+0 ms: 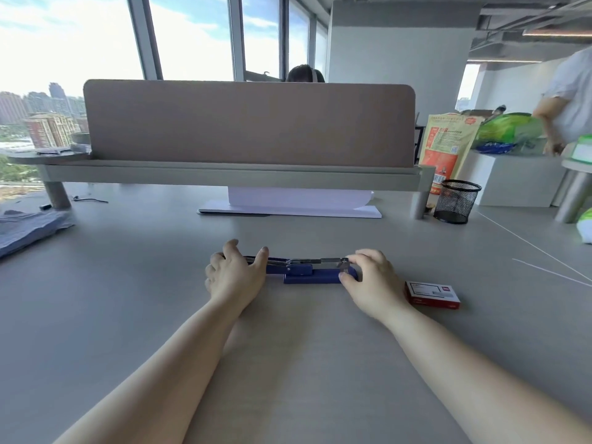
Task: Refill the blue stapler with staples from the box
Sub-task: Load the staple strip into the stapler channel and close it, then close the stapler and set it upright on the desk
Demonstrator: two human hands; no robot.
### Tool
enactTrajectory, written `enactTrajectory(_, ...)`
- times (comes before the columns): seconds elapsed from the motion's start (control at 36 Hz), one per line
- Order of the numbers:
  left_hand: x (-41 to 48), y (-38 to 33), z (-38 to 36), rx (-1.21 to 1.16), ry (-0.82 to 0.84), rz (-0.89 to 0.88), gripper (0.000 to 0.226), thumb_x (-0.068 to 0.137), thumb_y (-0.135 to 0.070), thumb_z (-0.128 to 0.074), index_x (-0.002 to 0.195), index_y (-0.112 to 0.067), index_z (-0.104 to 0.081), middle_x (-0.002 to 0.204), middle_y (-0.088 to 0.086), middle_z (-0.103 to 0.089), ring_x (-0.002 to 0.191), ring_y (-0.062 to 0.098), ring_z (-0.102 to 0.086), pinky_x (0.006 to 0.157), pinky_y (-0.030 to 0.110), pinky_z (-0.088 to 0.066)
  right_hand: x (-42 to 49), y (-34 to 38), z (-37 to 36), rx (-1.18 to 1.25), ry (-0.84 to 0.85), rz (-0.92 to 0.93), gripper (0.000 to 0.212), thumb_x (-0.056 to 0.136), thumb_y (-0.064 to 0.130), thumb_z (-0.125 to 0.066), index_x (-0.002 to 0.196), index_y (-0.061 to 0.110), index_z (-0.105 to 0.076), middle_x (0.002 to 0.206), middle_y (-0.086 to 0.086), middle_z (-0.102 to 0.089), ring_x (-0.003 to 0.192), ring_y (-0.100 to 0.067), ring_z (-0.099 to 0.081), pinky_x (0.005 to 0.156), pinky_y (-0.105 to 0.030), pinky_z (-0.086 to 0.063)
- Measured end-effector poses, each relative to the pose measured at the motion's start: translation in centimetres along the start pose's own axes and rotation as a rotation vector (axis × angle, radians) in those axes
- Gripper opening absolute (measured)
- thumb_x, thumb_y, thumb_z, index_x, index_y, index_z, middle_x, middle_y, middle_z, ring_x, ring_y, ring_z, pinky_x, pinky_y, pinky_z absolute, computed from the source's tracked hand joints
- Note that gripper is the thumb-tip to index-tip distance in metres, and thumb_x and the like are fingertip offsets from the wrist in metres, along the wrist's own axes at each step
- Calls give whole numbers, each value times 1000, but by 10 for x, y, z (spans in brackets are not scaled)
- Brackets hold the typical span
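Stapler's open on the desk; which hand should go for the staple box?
Right. The right hand is nearest the staple box, which lies just right of it; the left hand holds the stapler at its far end.

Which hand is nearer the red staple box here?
Right. The right hand grips the blue stapler's right end, just left of the staple box; the left hand holds the stapler's far end, well away.

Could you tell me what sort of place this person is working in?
Most likely a shared open-plan office: a long grey desk with a fabric divider panel between facing seats, a black mesh pen holder, and tall windows overlooking city buildings.
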State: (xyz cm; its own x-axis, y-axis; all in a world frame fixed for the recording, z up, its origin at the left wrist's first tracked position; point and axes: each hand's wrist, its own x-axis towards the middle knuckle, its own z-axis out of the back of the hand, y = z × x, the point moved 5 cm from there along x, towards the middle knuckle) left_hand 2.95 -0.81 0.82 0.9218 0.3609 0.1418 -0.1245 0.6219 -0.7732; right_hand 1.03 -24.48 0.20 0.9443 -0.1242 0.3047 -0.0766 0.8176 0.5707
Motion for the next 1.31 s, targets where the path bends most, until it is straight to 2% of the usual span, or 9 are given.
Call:
enactTrajectory(0.17,-14,-29,10,-311,-100,-392,65,89,-19,-54,143,-20,-19,155,6,-16,142,19,-12,111,26,-16,0,0,-1,7,23,9,38,83,25,-57,120,18,-56,136,-4,-44,127,-26,-41,106,-34,-33)
enactTrajectory(0.22,-23,-40,11,-353,-49,-495,73,90,-11,-51,146,-23,-5,159,0,-2,144,11,-4,109,19,-11,0,0,-1,12,31,13,39,82,24,-57,121,18,-55,135,-4,-45,127,-26,-41,107,-34,-34)
enactTrajectory(0.31,-33,-49,3,-347,69,-565,81,91,-10,-47,144,-31,10,159,-4,-5,144,12,-11,113,23,-17,0,0,-2,26,53,3,40,81,23,-55,121,20,-55,134,-4,-47,126,-26,-42,108,-37,-34)
enactTrajectory(0.42,-45,-56,-14,-248,195,-732,80,93,-7,-43,142,-31,16,158,-10,5,143,2,0,105,-1,-5,1,-2,-2,56,61,-15,41,82,20,-53,122,21,-56,135,-5,-48,126,-25,-43,109,-38,-33)
enactTrajectory(0.56,-49,-53,-30,-15,245,-865,75,93,-18,-45,144,-26,9,158,-9,-2,144,5,-3,118,32,2,3,-4,0,162,21,-45,42,84,11,-51,126,16,-52,133,-10,-50,124,-27,-46,105,-36,-36)
enactTrajectory(0.83,-47,-40,-44,342,310,-883,59,94,-44,-37,146,-28,-12,157,-11,-14,144,7,-3,119,39,5,5,-10,9,485,-102,-84,46,89,-2,-31,124,20,-51,127,-4,-55,117,-18,-49,90,-24,-33)
enactTrajectory(1.03,-46,-39,-44,365,313,-870,59,93,-44,-37,145,-31,-12,156,-14,-14,144,5,-4,120,41,4,-1,4,14,246,-164,159,57,82,-11,-33,117,24,-60,122,-4,-55,116,-22,-50,97,-28,-39)
enactTrajectory(1.08,-47,-40,-45,376,315,-873,58,93,-45,-37,145,-30,-14,156,-14,-15,144,5,-4,120,40,4,-2,5,15,129,-179,138,59,80,-10,-34,114,29,-62,127,-2,-54,118,-24,-47,99,-38,-40)
enactTrajectory(1.31,-47,-39,-46,382,308,-874,60,92,-46,-37,145,-29,-15,156,-14,-16,144,6,-4,119,37,6,-7,7,17,-6,-177,112,56,81,-4,-38,115,34,-61,141,3,-42,128,-22,-37,102,-39,-28)
